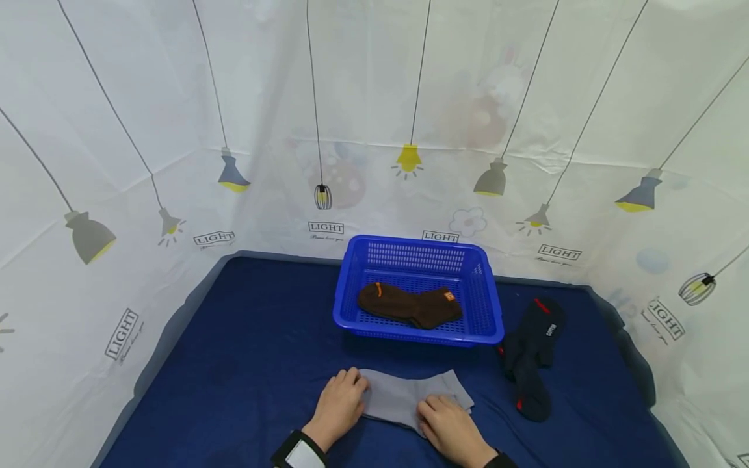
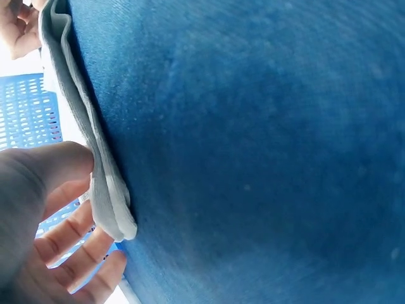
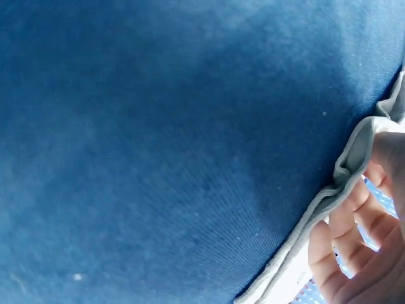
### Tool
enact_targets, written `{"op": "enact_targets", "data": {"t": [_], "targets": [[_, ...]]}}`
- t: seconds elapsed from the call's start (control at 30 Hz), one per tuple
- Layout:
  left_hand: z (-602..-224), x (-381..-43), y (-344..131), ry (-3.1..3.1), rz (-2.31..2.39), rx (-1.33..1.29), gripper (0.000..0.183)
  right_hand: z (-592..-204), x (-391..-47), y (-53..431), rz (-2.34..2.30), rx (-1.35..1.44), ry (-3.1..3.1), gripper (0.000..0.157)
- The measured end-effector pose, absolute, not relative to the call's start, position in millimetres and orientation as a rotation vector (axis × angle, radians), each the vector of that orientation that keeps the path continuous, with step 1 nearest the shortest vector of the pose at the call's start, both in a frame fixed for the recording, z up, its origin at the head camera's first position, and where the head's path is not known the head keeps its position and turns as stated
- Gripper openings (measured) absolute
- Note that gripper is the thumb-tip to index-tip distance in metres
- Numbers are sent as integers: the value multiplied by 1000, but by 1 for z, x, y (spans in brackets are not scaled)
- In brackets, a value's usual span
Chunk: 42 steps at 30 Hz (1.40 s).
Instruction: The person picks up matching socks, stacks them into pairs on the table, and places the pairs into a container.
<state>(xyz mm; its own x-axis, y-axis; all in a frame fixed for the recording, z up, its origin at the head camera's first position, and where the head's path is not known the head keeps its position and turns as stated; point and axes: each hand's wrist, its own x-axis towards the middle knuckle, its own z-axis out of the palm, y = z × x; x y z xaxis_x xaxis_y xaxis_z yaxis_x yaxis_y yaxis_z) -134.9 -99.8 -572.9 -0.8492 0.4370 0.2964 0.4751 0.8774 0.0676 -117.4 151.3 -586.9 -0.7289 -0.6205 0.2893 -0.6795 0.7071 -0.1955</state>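
Observation:
A pair of light grey socks (image 1: 391,396) lies flat, one on the other, on the dark blue cloth. My left hand (image 1: 341,398) holds their left end; in the left wrist view the thumb (image 2: 73,161) touches the near edge and the other fingers curve round the rounded end. Toward the right end, my right hand (image 1: 449,426) grips the near edge between thumb and fingers. There the sock fabric (image 3: 357,152) bunches up in the right wrist view. Some of the fingertips are hidden behind the fabric.
Beyond the hands stands a blue plastic basket (image 1: 418,335) with brown socks (image 1: 409,305) in it. Black socks with red patches (image 1: 531,354) lie to its right. White curtains printed with lamps (image 1: 374,117) surround the blue cloth (image 1: 246,364).

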Motion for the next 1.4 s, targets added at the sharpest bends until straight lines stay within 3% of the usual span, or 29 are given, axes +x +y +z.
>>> {"op": "enact_targets", "data": {"t": [0.43,0.97,1.4], "targets": [[-569,-135,-99,-2886,-180,-681,22,-583,-115,157,442,998,-2790,13],[-569,-136,-116,-2754,-253,-556,25,-581,-124,211,354,493,-2948,23],[-575,-139,-112,-2806,-253,-501,24,-586,-124,209,393,547,-2830,26]]}}
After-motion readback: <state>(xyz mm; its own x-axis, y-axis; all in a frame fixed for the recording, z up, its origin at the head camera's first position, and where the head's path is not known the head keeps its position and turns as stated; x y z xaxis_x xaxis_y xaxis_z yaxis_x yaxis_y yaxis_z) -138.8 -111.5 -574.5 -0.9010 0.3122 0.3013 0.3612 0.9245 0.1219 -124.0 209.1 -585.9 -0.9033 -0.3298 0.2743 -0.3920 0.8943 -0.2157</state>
